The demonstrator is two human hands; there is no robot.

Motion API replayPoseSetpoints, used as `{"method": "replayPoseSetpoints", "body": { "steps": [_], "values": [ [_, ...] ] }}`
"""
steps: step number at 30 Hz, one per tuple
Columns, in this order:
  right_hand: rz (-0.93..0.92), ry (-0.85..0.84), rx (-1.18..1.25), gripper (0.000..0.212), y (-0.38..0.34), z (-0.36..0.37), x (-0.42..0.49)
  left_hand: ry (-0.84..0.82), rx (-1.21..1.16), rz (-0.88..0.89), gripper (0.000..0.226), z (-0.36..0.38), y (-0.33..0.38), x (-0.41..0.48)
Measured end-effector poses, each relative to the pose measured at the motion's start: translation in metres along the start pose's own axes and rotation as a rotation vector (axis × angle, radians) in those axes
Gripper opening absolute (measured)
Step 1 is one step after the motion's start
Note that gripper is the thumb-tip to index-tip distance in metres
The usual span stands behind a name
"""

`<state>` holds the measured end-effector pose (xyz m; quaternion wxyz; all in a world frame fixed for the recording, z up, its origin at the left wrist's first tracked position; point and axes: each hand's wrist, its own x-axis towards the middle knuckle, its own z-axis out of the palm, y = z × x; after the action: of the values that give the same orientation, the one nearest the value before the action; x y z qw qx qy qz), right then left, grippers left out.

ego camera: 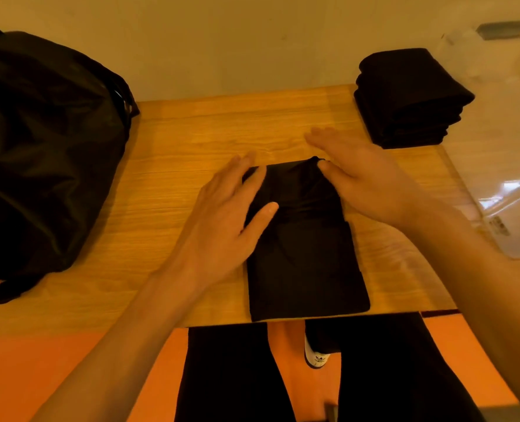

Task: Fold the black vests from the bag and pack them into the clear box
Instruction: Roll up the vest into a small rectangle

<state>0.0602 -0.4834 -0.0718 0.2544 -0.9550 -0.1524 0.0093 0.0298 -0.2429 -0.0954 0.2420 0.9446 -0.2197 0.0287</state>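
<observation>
A folded black vest (pixel 307 263) lay on the desk (pixel 176 153), reaching its near edge. The left grip (pixel 222 220) rested flat on the vest's far left part, fingers straight and released. The right grip (pixel 365 184), also released, touched its far right corner. A black bag (pixel 39 147) sat at the left. A stack of folded vests (pixel 410 99) stood far right, beside the clear box (pixel 502 166).

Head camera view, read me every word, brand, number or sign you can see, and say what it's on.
No text can be read outright.
White shoe: small dark logo with lettering, too small to read.
Clear box: dark printed label on its near side, blurred, unreadable.
Folded vest, bag: no text visible.
</observation>
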Motion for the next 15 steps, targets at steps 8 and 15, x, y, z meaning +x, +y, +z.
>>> {"method": "replayPoseSetpoints", "body": {
  "steps": [8, 15],
  "values": [
    [-0.311, 0.057, -0.062, 0.034, 0.024, -0.002, -0.027, 0.046, 0.023, 0.253, 0.04, -0.011, -0.026, -0.004],
    [-0.338, 0.058, -0.033, 0.029, 0.037, -0.002, -0.032, 0.019, -0.085, 0.273, 0.024, -0.018, -0.028, -0.005]
  ]
}}
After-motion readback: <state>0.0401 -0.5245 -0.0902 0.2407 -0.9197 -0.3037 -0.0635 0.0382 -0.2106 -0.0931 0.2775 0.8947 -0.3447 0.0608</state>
